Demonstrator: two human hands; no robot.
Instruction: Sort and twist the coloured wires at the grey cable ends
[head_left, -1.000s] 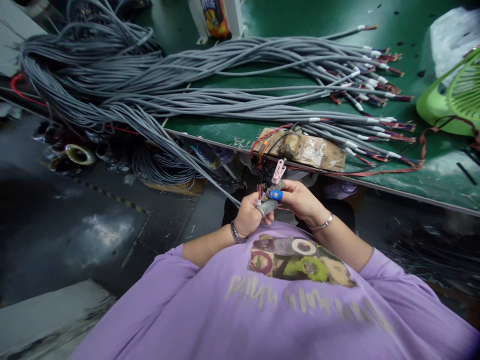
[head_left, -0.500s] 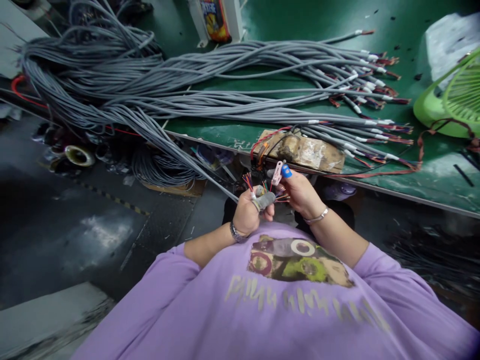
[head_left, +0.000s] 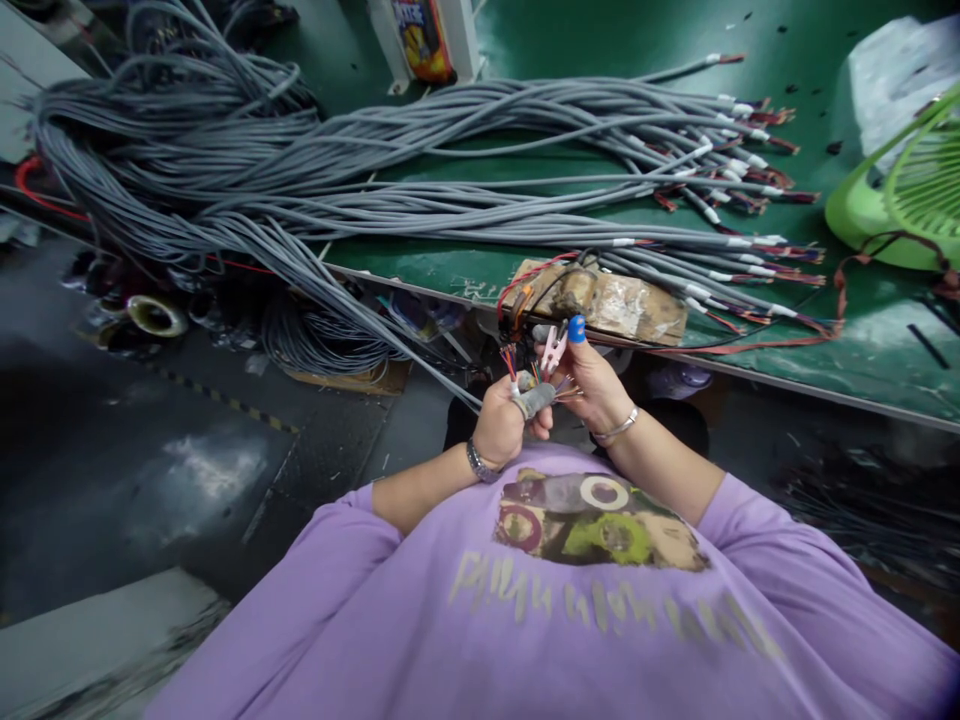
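My left hand (head_left: 501, 425) is closed around the end of a grey cable (head_left: 431, 366), with grey covering on its thumb and a fingertip. Thin coloured wires (head_left: 510, 362) stick up from that grip, and more loose wires (head_left: 568, 390) fan out towards the right. Close beside it, my right hand (head_left: 598, 388) pinches a pale pink clothespin (head_left: 553, 350) above the wires. A blue wrap (head_left: 576, 329) covers my right thumb tip. Whether the clothespin touches a wire is too small to tell.
Many grey cables (head_left: 450, 215) lie along the green bench (head_left: 600, 30), their stripped ends to the right. A wooden block (head_left: 637, 310) sits at the bench edge before my hands. A green fan (head_left: 870, 215) stands at right. Coiled cable (head_left: 322, 340) lies below the bench.
My right hand has moved slightly left and down, closer to my left hand. The clothespin has turned and its legs look spread apart. My left hand has shifted a little right.
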